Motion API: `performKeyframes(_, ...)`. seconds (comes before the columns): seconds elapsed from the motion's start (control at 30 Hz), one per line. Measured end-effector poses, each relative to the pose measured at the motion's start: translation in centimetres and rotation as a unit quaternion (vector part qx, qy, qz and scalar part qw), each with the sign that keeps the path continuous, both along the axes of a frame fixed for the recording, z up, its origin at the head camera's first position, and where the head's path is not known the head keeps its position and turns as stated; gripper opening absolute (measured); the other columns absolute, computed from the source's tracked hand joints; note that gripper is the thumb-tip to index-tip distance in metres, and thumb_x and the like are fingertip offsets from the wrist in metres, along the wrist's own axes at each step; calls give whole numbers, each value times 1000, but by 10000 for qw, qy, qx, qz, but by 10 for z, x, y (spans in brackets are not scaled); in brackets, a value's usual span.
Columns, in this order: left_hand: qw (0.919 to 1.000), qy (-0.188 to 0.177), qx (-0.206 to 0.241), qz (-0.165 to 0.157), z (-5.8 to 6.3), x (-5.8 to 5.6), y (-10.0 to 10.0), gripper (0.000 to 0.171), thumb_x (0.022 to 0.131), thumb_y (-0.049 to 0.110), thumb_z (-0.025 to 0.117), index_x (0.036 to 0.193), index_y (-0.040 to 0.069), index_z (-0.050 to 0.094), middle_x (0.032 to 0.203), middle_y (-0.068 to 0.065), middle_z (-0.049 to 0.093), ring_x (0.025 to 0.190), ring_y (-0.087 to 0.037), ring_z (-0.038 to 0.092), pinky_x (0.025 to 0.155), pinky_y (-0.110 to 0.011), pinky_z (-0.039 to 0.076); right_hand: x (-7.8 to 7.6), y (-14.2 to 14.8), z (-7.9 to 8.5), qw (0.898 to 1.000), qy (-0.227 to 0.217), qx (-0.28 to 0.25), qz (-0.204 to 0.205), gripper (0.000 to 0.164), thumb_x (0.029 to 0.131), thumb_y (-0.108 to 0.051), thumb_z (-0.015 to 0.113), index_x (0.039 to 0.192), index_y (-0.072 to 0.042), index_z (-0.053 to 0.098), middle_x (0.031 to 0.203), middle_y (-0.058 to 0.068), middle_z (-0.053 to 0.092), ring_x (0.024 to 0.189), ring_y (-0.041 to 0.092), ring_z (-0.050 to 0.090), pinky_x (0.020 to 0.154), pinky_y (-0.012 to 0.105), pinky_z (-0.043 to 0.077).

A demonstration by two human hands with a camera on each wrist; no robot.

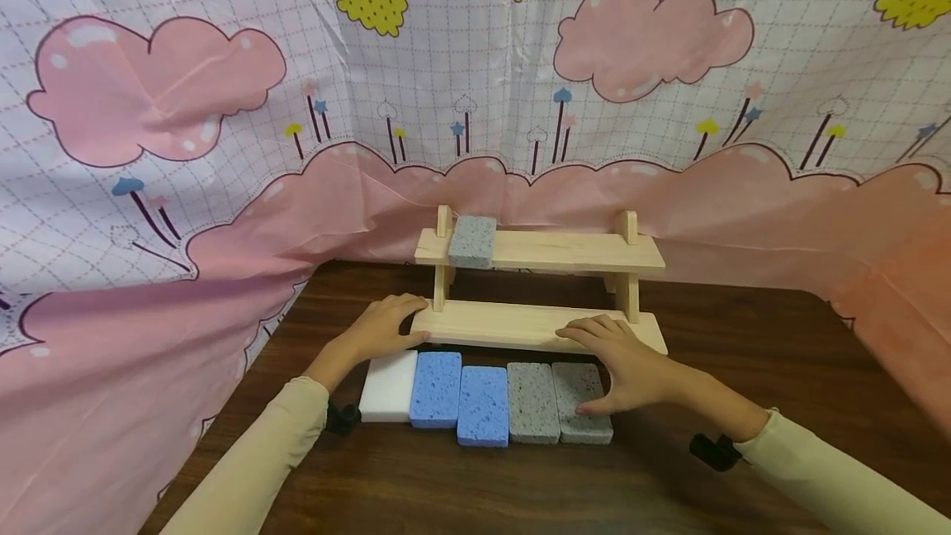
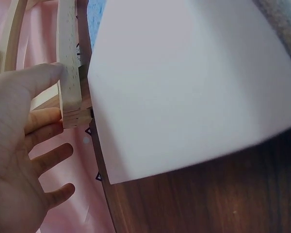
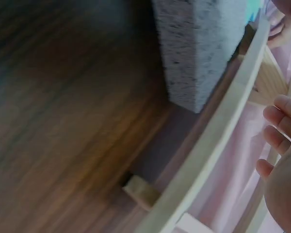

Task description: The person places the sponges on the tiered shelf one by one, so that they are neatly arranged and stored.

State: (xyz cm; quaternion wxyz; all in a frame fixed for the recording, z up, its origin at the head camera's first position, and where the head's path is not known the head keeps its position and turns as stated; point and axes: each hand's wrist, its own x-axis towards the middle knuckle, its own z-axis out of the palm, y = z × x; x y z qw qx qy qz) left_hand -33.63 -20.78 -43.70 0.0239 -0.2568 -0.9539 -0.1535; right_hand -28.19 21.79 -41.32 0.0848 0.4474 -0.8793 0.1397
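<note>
A two-tier wooden shelf [image 1: 483,322] stands on the table. My left hand [image 1: 379,327] is at the left end of its lower board, thumb by the front corner and fingers by the back; the fingertips meet the wood in the left wrist view. Fingers spread, my right hand [image 1: 624,363] hovers over the right part of the lower board, its thumb above a dark grey sponge [image 1: 579,382]. In front of the shelf, a row runs from a white sponge block [image 1: 390,386] through two blue sponges [image 1: 436,386] and a lighter grey sponge [image 1: 532,403] to that dark grey one.
Another grey sponge [image 1: 472,239] lies on the left part of the upper board [image 1: 572,249]. The dark wood table [image 1: 416,485] extends around the shelf. A printed cloth [image 1: 461,48] with pink clouds hangs behind and at the sides.
</note>
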Motion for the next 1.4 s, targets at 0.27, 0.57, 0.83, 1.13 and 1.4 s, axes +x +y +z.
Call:
performKeyframes(0.27,10000,-47,16,5,1,-1,0,64,98,42,65,149,6,51,153,-16,51,139,-41,48,111,-67,36,10,17,-11,9998,-88,74,-143,104,67,-60,89,149,-9,49,144,11,54,128,26,47,98,60,42)
performKeyframes(0.57,10000,-30,0,-14,-1,-2,-1,64,98,42,64,149,5,51,152,-16,52,138,-41,49,111,-67,37,16,31,-25,9998,-47,123,-180,105,69,-66,85,151,-12,46,144,5,53,125,20,48,95,53,43)
performKeyframes(0.83,10000,19,-46,-10,-2,-2,0,65,98,43,65,149,6,51,151,-15,53,137,-40,50,110,-67,39,17,39,-34,9994,-73,137,-296,106,68,-68,85,147,-6,50,141,5,55,122,18,47,91,49,41)
performKeyframes(1.13,9999,35,-106,-61,3,1,1,65,98,43,64,148,5,51,151,-16,53,136,-41,51,108,-67,39,20,40,-38,9986,-120,267,-433,107,67,-68,85,146,-4,51,139,10,56,122,22,49,91,54,42)
performKeyframes(1.4,10000,21,-60,-51,7,4,2,64,98,42,65,147,3,52,150,-17,54,135,-42,51,108,-68,39,21,37,-39,9982,-146,321,-485,111,67,-68,85,149,-1,48,141,13,55,121,22,49,92,53,42)
